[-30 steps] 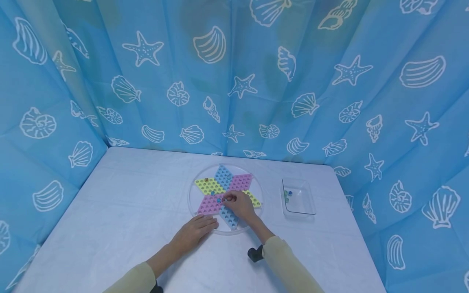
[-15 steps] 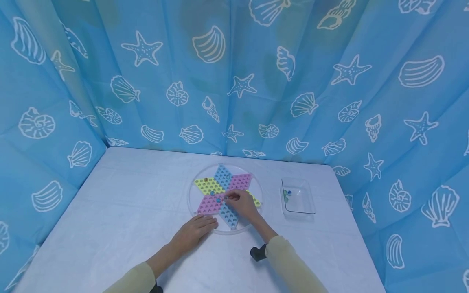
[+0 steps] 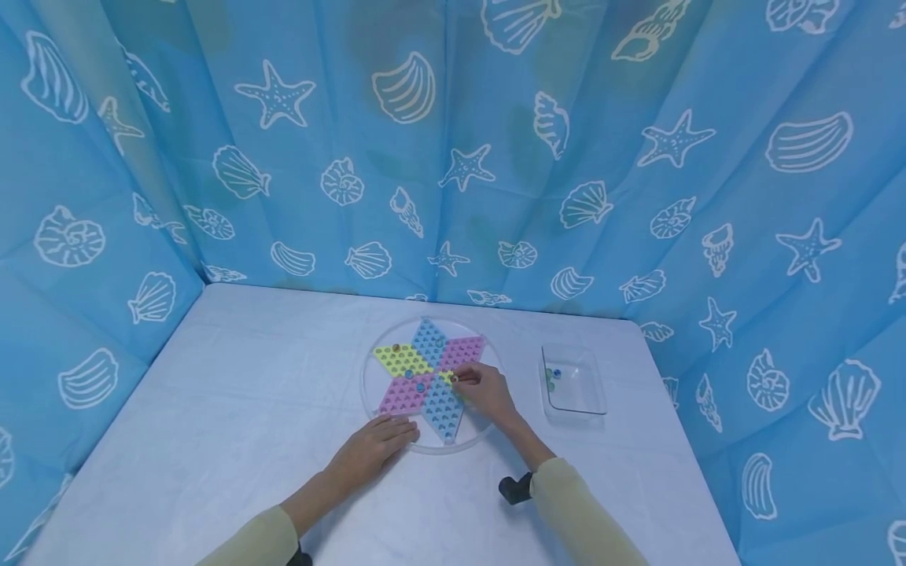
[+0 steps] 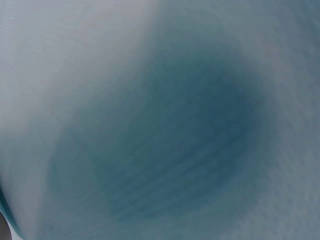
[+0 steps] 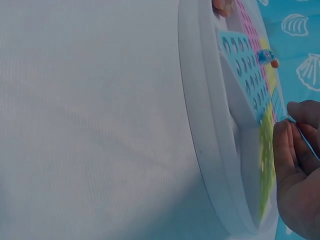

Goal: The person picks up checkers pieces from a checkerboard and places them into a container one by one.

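1 board (image 3: 375,383), 6 diamonds (image 3: 443,410), 1 clear box (image 3: 580,387), at least 6 marbles (image 3: 421,387), 1 left hand (image 3: 375,450), 1 right hand (image 3: 490,391)

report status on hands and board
Right hand over right yellow section, grip unclear. Left hand at near rim. Board flat, marbles on it. Right hand partly blocks view.

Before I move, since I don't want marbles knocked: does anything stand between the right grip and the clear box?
Only edges: the right rim of the round board, then the left wall of the clear box. Nothing else visible stands between it and the right grip.
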The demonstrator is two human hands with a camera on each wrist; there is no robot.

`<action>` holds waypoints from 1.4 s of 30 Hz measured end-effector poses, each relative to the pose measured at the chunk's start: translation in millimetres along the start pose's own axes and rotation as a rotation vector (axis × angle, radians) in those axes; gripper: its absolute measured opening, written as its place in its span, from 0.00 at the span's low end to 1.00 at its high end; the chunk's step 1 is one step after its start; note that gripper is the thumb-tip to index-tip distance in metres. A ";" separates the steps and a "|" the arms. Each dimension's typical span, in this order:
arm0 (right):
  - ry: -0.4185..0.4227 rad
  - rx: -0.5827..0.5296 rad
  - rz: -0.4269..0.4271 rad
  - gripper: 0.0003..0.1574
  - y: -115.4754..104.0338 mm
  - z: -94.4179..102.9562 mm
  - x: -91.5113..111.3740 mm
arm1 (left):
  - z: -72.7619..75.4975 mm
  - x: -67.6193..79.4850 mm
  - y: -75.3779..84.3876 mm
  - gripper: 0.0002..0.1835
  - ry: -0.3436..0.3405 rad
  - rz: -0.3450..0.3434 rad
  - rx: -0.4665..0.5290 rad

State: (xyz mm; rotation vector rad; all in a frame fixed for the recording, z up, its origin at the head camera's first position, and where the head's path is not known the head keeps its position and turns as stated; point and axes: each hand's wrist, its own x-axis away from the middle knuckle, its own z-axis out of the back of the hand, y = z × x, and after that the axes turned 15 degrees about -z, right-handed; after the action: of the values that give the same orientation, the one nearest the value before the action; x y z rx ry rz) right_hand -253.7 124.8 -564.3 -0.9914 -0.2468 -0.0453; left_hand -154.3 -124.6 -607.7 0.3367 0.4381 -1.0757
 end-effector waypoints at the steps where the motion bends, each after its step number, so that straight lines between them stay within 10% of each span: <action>1: 0.004 -0.003 -0.005 0.10 0.2 2.8 0.9 | -0.2 0.0 -0.1 0.17 0.002 -0.002 0.002; 42: 0.211 -0.043 -0.066 0.14 55.8 127.3 21.2 | -4.6 1.5 -0.9 0.16 0.072 -0.037 -0.012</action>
State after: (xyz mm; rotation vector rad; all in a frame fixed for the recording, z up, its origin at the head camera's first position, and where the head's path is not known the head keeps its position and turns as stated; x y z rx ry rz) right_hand -248.3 263.0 -539.0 -1.0130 -0.0857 -0.2150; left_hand -155.3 -123.9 -612.5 0.3591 0.5167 -1.0988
